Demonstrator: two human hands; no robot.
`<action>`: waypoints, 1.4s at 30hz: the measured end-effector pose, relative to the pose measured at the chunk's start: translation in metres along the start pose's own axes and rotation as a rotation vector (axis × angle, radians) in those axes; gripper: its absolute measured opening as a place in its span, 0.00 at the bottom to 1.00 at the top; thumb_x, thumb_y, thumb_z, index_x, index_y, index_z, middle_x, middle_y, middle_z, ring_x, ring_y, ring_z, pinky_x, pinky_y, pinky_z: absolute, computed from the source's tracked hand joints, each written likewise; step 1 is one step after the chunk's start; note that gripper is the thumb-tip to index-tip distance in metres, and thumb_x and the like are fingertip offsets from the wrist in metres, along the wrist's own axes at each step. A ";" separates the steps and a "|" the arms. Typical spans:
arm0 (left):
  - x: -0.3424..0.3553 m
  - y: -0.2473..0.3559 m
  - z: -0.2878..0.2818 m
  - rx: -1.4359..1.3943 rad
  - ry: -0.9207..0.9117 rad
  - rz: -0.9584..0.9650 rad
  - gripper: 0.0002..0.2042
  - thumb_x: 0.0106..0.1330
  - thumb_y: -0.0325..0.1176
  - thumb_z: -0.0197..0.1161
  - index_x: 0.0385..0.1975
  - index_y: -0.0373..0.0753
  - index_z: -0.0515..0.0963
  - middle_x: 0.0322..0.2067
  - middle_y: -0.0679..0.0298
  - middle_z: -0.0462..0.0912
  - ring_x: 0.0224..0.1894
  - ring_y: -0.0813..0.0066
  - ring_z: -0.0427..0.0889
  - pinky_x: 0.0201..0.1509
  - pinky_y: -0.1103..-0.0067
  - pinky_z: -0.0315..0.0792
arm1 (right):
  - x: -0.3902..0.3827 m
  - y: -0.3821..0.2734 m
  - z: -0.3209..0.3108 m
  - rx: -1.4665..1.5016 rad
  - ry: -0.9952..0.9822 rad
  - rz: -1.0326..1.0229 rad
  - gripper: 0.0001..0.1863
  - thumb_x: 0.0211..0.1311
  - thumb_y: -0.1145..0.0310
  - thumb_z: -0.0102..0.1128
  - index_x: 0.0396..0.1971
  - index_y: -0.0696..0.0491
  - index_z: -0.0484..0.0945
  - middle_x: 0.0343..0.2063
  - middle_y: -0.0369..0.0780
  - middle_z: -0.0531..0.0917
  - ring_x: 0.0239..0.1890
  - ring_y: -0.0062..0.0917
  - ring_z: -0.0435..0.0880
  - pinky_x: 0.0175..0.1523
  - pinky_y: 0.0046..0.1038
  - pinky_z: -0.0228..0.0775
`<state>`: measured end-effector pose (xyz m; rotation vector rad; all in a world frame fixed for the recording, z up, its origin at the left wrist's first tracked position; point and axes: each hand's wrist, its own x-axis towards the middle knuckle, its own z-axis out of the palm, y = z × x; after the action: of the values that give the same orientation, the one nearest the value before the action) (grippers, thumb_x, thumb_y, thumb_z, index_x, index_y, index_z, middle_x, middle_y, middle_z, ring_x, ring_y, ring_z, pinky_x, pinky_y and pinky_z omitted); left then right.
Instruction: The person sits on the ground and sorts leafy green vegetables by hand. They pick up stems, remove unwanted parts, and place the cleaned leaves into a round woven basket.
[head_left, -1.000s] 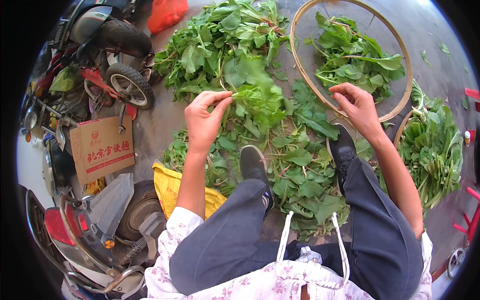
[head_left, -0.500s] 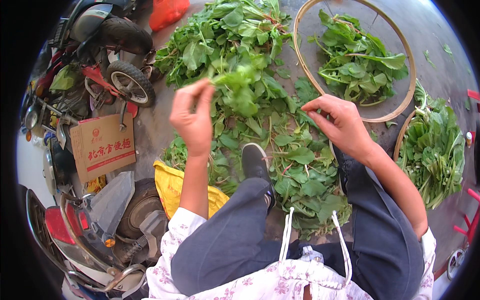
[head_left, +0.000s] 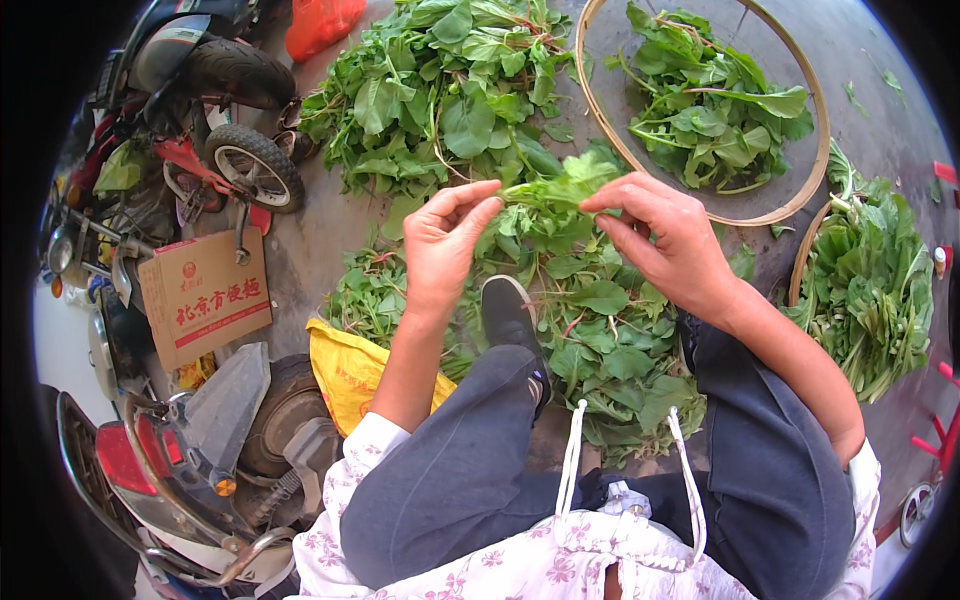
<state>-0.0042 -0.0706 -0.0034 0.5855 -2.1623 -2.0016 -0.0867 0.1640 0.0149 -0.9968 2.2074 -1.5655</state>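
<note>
My left hand [head_left: 445, 240] is closed in a pinch on the stem end of a small green leafy sprig [head_left: 545, 190]. The sprig points right, over the gap between my hands. At its leafy end are the curled fingers of my right hand [head_left: 672, 245], thumb and forefinger closed about the leaf edge. Below both hands lie loose leafy greens [head_left: 615, 350] spread on the floor around my shoe. A larger heap of greens [head_left: 430, 90] sits beyond my left hand.
Far right, a round wooden-rimmed tray [head_left: 822, 150] has a bunch of greens [head_left: 720, 110] within its rim. More greens [head_left: 870, 290] are piled at the right. To the left are a cardboard box [head_left: 205, 295], a yellow bag [head_left: 345, 370], a small wheel [head_left: 255, 168] and parked motorbikes [head_left: 180, 450].
My left hand has moved right and slightly nearer, carrying the sprig toward my right hand. My right hand has shifted a little, and its fingers now meet the leafy end.
</note>
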 end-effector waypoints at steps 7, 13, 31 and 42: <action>-0.017 0.014 0.028 -0.066 -0.177 -0.009 0.10 0.60 0.21 0.67 0.41 0.32 0.82 0.37 0.64 0.84 0.38 0.82 0.81 0.45 0.84 0.76 | -0.001 0.004 0.009 0.010 0.015 -0.016 0.12 0.58 0.77 0.63 0.43 0.56 0.80 0.33 0.39 0.82 0.26 0.22 0.78 0.31 0.24 0.70; -0.022 0.027 0.039 0.251 -0.266 0.268 0.13 0.58 0.21 0.68 0.44 0.34 0.81 0.38 0.63 0.82 0.38 0.81 0.80 0.45 0.83 0.75 | -0.004 0.008 0.008 -0.017 -0.037 -0.055 0.10 0.55 0.76 0.66 0.38 0.56 0.81 0.28 0.38 0.81 0.22 0.19 0.77 0.29 0.22 0.69; -0.012 0.025 0.020 -0.253 -0.730 -0.288 0.05 0.65 0.27 0.64 0.37 0.34 0.79 0.34 0.66 0.83 0.36 0.83 0.79 0.41 0.84 0.73 | 0.005 -0.007 -0.025 0.560 -0.572 0.481 0.11 0.61 0.63 0.66 0.33 0.56 0.82 0.23 0.29 0.78 0.25 0.10 0.72 0.29 0.16 0.65; -0.022 0.007 0.030 -0.675 -0.701 -0.447 0.09 0.64 0.33 0.67 0.38 0.35 0.79 0.33 0.66 0.83 0.34 0.82 0.80 0.39 0.84 0.75 | -0.004 0.008 -0.016 0.908 -0.569 0.537 0.09 0.64 0.64 0.64 0.36 0.54 0.81 0.29 0.27 0.80 0.27 0.07 0.71 0.31 0.13 0.62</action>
<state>0.0038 -0.0345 0.0040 0.2895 -1.4633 -3.3498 -0.0963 0.1798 0.0135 -0.4196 1.0444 -1.4998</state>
